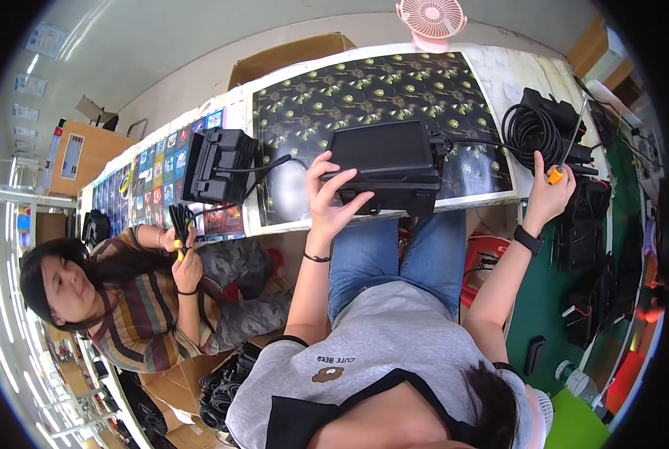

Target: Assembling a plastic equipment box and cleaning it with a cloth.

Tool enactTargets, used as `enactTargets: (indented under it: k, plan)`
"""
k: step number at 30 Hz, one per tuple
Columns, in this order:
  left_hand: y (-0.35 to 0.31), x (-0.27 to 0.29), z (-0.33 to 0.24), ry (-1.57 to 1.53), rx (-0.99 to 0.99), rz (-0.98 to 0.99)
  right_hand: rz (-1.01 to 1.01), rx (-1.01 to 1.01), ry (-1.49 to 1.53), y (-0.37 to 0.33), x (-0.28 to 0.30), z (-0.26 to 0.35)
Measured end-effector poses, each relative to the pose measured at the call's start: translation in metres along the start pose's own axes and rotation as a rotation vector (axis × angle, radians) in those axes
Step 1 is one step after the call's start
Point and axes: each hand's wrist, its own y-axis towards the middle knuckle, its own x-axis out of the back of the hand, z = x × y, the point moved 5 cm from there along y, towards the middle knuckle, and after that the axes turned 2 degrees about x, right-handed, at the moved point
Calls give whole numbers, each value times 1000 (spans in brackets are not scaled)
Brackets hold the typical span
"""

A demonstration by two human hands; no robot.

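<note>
A black plastic box (387,168) with a flat, dark panel on top lies in front of me, near the table's front edge. My left hand (334,196) grips its left corner, fingers on the top and thumb along the front side. From the box's right side a black cable (480,142) runs to a coil of black cable (527,135). Beside that coil, my right hand (553,196) holds a screwdriver (556,174) with an orange handle, its thin shaft pointing up and away. My right index finger is stretched toward the coil.
Another black box (218,166) with a cable stands at left. A co-worker (154,307) sits there, holding a bundled black cable (181,221). More black boxes (585,202) are stacked at right. A pink fan (432,21) stands at the far edge; a patterned sheet (372,86) covers the table.
</note>
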Motion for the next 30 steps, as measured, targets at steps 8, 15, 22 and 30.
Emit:
enactTargets:
  k: [8, 15, 22, 30]
  plan:
    - [-12, 27, 4, 27, 110, -152, 20, -52, 225, 13, 18, 24]
    - [-22, 64, -12, 317, 157, -291, 355, 181, 990, 0, -2, 150]
    - [-16, 89, 3, 495, 403, -354, 976, -222, 1207, -87, -88, 256]
    - [2, 77, 35, 593, 604, -590, 1032, -283, 1044, -115, -117, 189]
